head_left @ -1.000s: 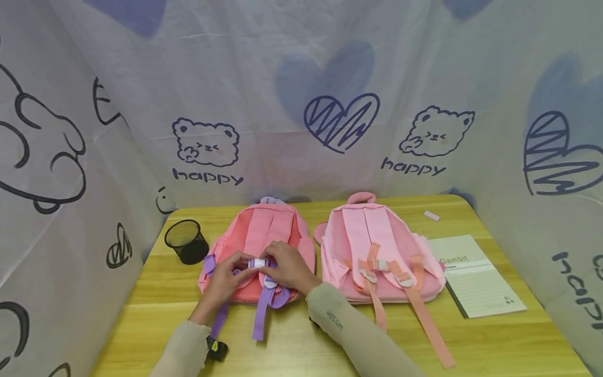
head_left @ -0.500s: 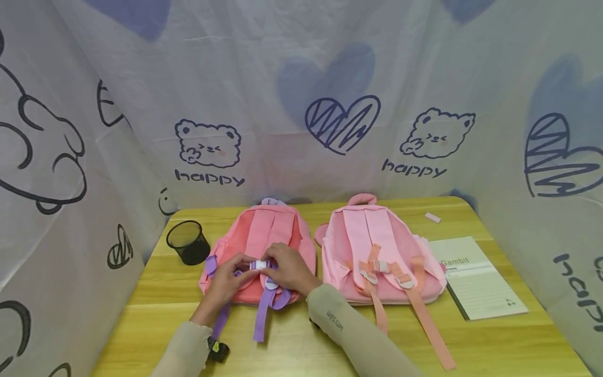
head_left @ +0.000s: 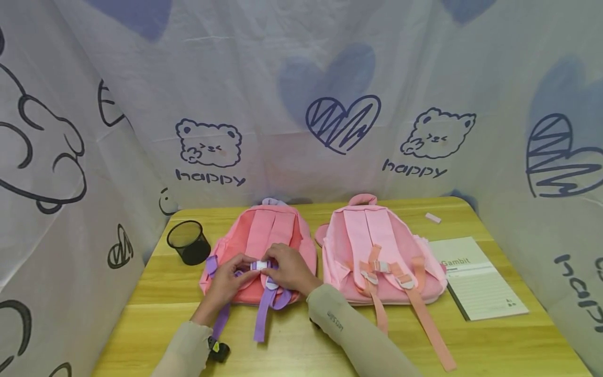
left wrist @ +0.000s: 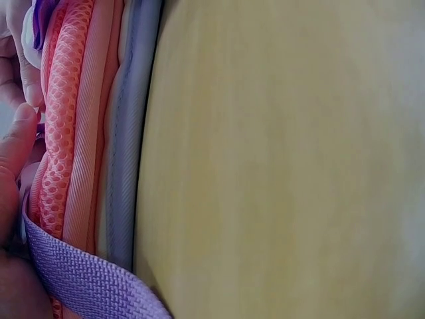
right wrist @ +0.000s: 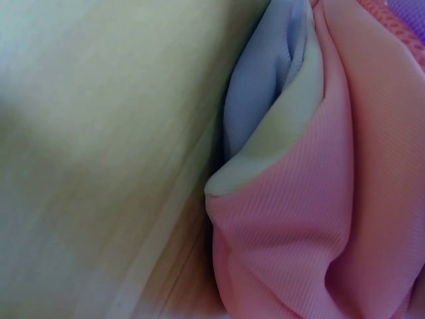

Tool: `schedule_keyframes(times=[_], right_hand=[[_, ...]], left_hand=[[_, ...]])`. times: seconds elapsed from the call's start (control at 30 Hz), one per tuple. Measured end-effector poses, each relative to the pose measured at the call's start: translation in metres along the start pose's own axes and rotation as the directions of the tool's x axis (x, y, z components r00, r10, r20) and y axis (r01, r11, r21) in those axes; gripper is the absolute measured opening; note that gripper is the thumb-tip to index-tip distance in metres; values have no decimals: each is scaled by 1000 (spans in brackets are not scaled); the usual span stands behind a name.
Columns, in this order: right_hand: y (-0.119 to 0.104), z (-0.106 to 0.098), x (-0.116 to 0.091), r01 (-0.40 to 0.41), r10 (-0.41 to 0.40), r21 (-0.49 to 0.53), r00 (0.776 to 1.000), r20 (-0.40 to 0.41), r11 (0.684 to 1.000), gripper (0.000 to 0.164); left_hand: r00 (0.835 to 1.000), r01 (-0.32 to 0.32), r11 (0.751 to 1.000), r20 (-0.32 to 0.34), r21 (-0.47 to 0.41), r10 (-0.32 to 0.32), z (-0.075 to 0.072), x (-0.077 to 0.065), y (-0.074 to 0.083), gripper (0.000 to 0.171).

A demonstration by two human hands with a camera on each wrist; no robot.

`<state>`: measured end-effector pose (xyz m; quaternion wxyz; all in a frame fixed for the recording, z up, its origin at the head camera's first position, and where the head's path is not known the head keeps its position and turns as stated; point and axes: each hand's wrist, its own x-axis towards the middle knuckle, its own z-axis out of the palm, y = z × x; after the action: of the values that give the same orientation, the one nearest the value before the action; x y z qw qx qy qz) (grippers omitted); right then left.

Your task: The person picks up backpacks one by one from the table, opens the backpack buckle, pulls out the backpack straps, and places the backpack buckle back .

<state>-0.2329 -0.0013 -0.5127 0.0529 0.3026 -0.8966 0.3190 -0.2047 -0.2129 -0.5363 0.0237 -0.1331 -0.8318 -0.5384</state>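
A coral-pink backpack (head_left: 270, 225) lies on the table with its shoulder straps facing up. Over its lower half, a white buckle (head_left: 261, 265) joins short purple webbing. My left hand (head_left: 226, 281) pinches the buckle's left end between thumb and fingers. From the other side, my right hand (head_left: 289, 268) pinches the right end. Loose purple straps (head_left: 261, 322) hang past the bag's bottom edge. In the left wrist view, a purple strap (left wrist: 93, 276) crosses beside the bag's edge, near the left thumb (left wrist: 16, 143). The right wrist view shows the bag's side pocket (right wrist: 285, 219), but not the hand.
To the right lies a lighter pink backpack (head_left: 369, 225) with orange straps and a fastened buckle. A notebook (head_left: 485, 288) and a small pink block (head_left: 433, 217) are further right. A black mesh cup (head_left: 189, 243) stands left. Patterned curtains (head_left: 282, 173) enclose the table (head_left: 155, 314).
The head view has shifted very slightly. Both hands keep their grip on the buckle, almost still.
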Motion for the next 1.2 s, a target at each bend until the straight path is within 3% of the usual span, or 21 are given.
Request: schedule_keyframes(times=[0.47,0.77,1.2], right_hand=[[3,2,1,9,-8,37,1000,-14,999,15],[4,3,1,15,-14,44,1000,-17,999,16],[6,1,1,0,1,63,1000,-9,998,18]], left_hand=[[1000,-4,999,3,49,4,0,3,-4,20],[1000,-27,999,4,19,27,0,3,-6,20],[1000,-7,1000,10,12,7,0,3,-5,20]])
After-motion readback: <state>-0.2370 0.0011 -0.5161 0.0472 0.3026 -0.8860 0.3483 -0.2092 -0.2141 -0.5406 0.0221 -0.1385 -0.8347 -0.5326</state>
